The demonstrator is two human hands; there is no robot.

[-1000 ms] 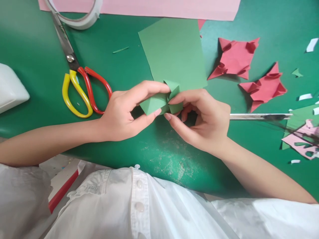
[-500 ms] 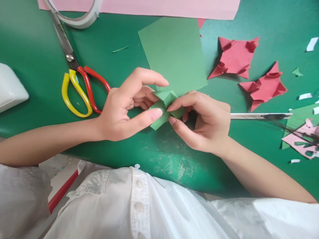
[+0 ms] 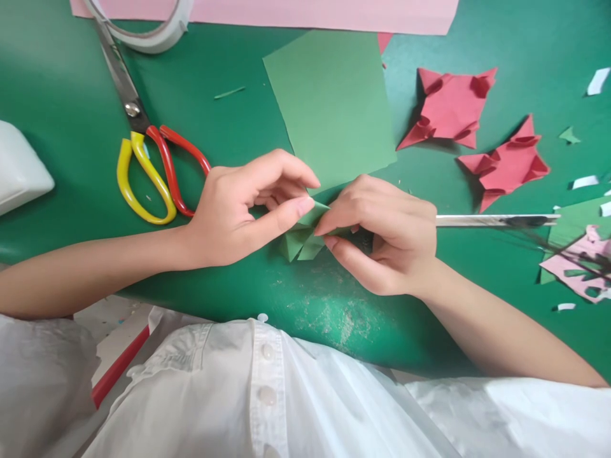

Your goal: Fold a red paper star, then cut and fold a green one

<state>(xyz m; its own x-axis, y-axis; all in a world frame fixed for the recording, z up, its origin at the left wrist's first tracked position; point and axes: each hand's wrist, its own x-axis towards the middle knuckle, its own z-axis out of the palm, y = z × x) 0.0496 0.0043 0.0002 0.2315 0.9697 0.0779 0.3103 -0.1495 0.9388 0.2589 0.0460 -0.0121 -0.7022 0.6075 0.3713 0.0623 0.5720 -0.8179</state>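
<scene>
Between my two hands is a small folded piece of green paper point(image 3: 305, 243), partly hidden by my fingers. My left hand point(image 3: 260, 213) is closed on its upper left part, the thumb pressing near an edge. The thumb and index finger of my right hand point(image 3: 384, 232) pinch its right side. Just beyond them lies a flat square sheet of green paper point(image 3: 337, 105), its near end behind my fingers. Two red folded paper pieces with curled points, a larger one point(image 3: 451, 108) and a smaller one point(image 3: 510, 166), lie to the right.
Scissors point(image 3: 132, 109) with yellow and red handles lie left, beside a roll of white tape point(image 3: 162, 39). Pink paper point(image 3: 286, 14) spans the far side. A thin metal strip point(image 3: 491, 221) extends right of my right hand toward cut pink paper point(image 3: 570, 264) and scraps. A white container point(image 3: 21, 168) stands far left.
The folded green paper has turned and tilted, with its pointed flaps now lower. My left fingers have come down and closed on it; my right hand keeps its pinch.
</scene>
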